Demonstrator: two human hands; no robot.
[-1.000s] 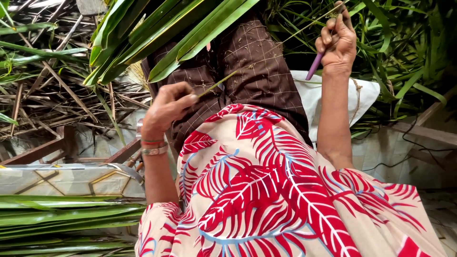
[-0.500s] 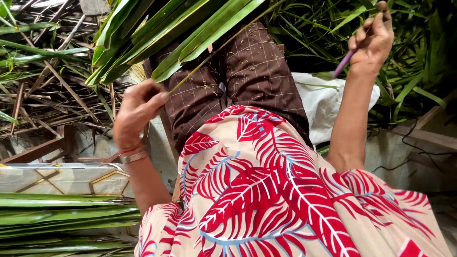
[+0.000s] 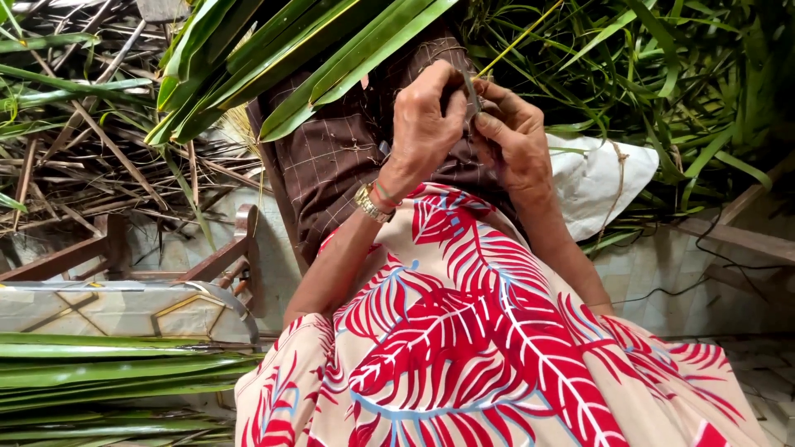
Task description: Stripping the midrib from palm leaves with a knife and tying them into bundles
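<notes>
Green palm fronds lie all around, both hands' fingers pinched together on a thin leaf strip.

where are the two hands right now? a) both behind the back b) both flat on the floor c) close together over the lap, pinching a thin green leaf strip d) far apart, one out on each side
c: the left hand and right hand meet above the brown checked cloth, fingers closed on a thin leaf strip that runs up and to the right.
</notes>
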